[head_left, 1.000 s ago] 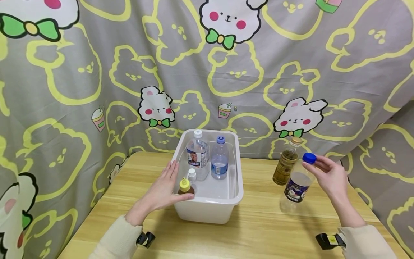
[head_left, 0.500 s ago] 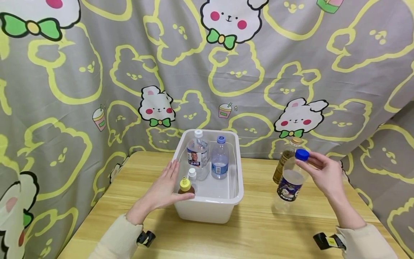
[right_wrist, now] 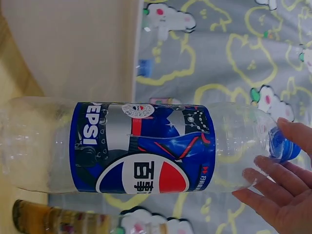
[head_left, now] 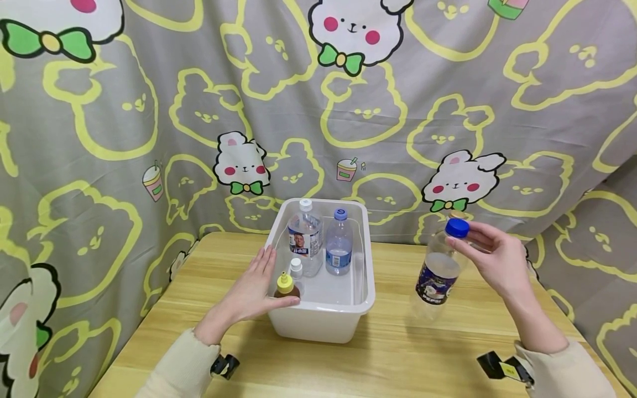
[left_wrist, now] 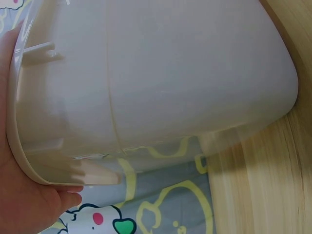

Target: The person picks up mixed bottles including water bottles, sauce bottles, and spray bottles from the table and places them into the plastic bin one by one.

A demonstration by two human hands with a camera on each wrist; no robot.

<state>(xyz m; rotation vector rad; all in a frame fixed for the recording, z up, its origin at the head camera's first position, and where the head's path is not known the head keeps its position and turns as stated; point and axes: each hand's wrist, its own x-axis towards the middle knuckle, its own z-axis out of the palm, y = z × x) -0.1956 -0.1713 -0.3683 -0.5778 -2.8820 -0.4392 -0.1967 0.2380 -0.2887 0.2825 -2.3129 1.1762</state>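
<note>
My right hand (head_left: 497, 257) pinches the neck of a clear Pepsi bottle (head_left: 437, 282) just under its blue cap. In the head view the bottle leans, its base toward the lower left and seemingly off the table. Its blue label (right_wrist: 144, 148) faces the right wrist camera. My left hand (head_left: 249, 287) rests on the near left corner of a white plastic bin (head_left: 318, 326), fingers extended along the rim and thumb along the front edge. Inside stand a large clear bottle (head_left: 304, 243), a blue-capped water bottle (head_left: 338, 249), a small white-capped bottle (head_left: 296, 269) and a yellow-nozzled brown bottle (head_left: 285, 287).
Behind the Pepsi bottle, mostly hidden in the head view, is an amber-liquid bottle (right_wrist: 58, 219) with an orange cap. Everything stands on a wooden table (head_left: 189, 298). A grey cartoon curtain (head_left: 298, 110) hangs along the back and sides. The bin's floor shows at its right front.
The right hand has carried the Pepsi bottle leftward and slightly up, toward the bin, so it now covers most of the amber bottle. The left hand and bin stay put.
</note>
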